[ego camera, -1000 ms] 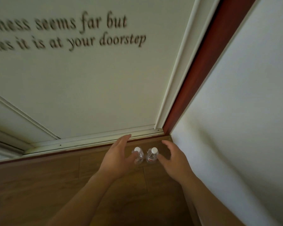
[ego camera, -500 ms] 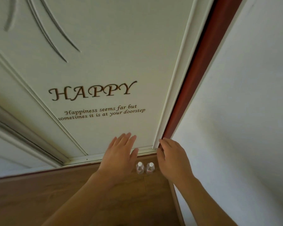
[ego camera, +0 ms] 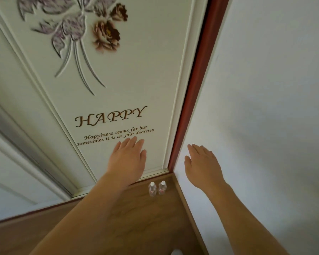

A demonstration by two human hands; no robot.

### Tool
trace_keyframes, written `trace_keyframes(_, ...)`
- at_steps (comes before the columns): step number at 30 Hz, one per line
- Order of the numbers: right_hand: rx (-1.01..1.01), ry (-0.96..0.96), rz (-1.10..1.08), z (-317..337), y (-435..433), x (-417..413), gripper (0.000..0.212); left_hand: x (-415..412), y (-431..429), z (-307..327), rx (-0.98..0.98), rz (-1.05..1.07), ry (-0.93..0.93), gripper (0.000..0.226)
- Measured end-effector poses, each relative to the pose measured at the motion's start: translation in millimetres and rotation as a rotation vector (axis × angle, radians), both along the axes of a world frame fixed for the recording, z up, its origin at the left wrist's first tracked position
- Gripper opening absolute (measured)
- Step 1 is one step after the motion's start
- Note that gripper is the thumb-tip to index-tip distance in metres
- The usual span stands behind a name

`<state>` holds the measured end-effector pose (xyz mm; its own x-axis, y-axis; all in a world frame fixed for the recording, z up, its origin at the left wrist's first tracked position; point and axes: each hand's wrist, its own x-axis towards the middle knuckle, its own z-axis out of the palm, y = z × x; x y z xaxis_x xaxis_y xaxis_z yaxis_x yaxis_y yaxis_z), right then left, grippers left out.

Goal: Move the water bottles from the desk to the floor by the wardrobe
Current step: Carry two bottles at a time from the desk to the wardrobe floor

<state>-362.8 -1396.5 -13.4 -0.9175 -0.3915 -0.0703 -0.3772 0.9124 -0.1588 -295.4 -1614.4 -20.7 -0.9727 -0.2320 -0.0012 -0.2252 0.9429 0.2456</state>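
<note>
Above two upright water bottles [ego camera: 157, 188] on floor [ego camera: 136, 218], left hand [ego camera: 128, 159] and right hand [ego camera: 203, 165] flat, fingers spread, empty

Two upright bottles [ego camera: 157, 188] on wooden floor [ego camera: 118, 218]

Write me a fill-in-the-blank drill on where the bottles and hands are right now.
1. ____ water bottles stand upright on the wooden floor.
2. They stand in the corner where the wardrobe door meets the white ____.
3. Both bottle caps are ____ in colour.
4. The left hand and right hand are open and hold ____.

Missing words: two; wall; white; nothing
</note>
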Motion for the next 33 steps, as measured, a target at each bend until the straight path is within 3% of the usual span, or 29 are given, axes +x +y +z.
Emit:
trace_keyframes(9,0.028,0.023,-0.260,20.1,33.9,139.3,0.049,85.8,24.1,15.3,0.020,-0.257,0.012,0.053)
trace_keyframes(17,0.015,0.069,-0.509,32.6,110.4,259.3,0.045,144.2,94.8,23.0,0.024,-0.480,0.050,0.052)
trace_keyframes(33,-0.006,0.109,-1.036,46.0,324.8,565.1,0.051,344.8,365.2,39.9,0.066,-1.026,0.055,0.054)
